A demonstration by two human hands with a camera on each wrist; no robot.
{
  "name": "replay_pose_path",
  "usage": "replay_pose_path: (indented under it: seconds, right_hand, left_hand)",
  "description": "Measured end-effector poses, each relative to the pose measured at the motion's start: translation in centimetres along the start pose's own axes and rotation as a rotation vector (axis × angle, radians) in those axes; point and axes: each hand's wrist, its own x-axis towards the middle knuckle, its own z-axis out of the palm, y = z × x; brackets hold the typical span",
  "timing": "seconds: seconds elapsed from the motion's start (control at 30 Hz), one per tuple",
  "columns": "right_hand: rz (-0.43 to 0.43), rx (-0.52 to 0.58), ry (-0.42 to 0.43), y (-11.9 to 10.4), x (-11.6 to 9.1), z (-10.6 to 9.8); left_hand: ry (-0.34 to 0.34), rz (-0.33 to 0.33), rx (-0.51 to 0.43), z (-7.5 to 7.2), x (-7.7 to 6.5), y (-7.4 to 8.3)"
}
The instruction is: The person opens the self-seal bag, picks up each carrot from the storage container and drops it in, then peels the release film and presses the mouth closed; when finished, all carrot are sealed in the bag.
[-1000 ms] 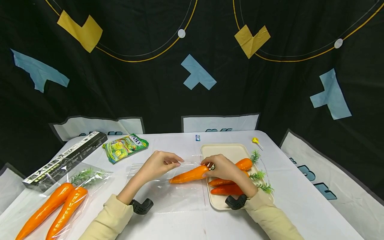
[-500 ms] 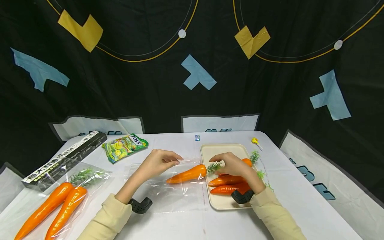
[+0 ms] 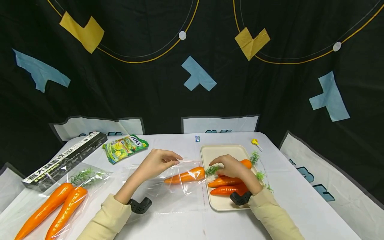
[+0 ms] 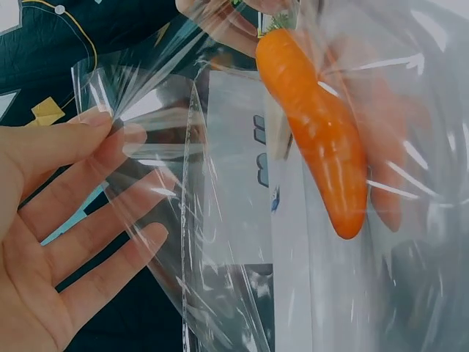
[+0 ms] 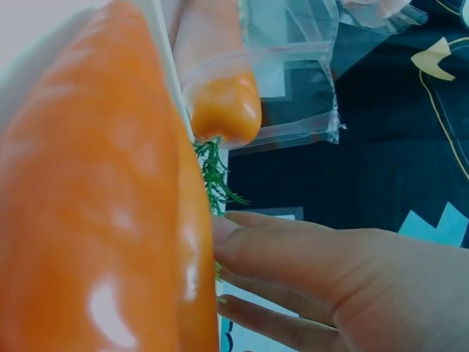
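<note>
My left hand (image 3: pixel 157 164) pinches the upper edge of a clear plastic bag (image 3: pixel 168 201) between thumb and forefinger; its other fingers spread out in the left wrist view. Within the bag lies most of an orange carrot (image 3: pixel 189 175), its tip pointing left. The carrot's thick end and green leaves (image 3: pixel 212 170) stick out at the right side of the bag. Beside those leaves, my right hand (image 3: pixel 233 166) hovers above the beige tray (image 3: pixel 223 151) with loosely bent fingers; whether they touch the leaves is hard to tell. Below the hand, several carrots (image 3: pixel 229 190) lie in the tray.
At left, a second clear bag (image 3: pixel 99 175) contains two carrots (image 3: pixel 64 206). A long black box (image 3: pixel 66 160) and a green snack bag (image 3: pixel 125 147) stand behind it. A small blue packet (image 3: pixel 197 138) and a yellow lollipop (image 3: pixel 255 141) lie toward the table's far edge.
My right hand has let go of the carrot and drawn back to the right, by its leaves. The carrot has shifted slightly left, and the bag's film now lies over it.
</note>
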Motion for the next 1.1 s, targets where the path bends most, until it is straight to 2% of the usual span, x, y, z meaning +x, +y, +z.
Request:
replay_pose_path:
  seconds: [0.17, 0.47, 0.83, 1.1]
  right_hand:
    - [-0.034, -0.018, 0.031, 0.0, 0.2, 0.3]
    - [-0.092, -0.037, 0.136, 0.0, 0.6, 0.9]
    - [-0.086, -0.001, 0.158, -0.5, 0.7, 0.5]
    - [-0.054, 0.012, 0.182, -1.9, 0.6, 0.3]
  left_hand:
    - [0.008, -0.007, -0.012, -0.2, 0.0, 0.2]
    - [0.015, 0.005, -0.028, -0.5, 0.0, 0.2]
    - [0.011, 0.003, -0.014, -0.1, 0.0, 0.0]
    - [-0.004, 0.009, 0.010, 0.3, 0.1, 0.0]
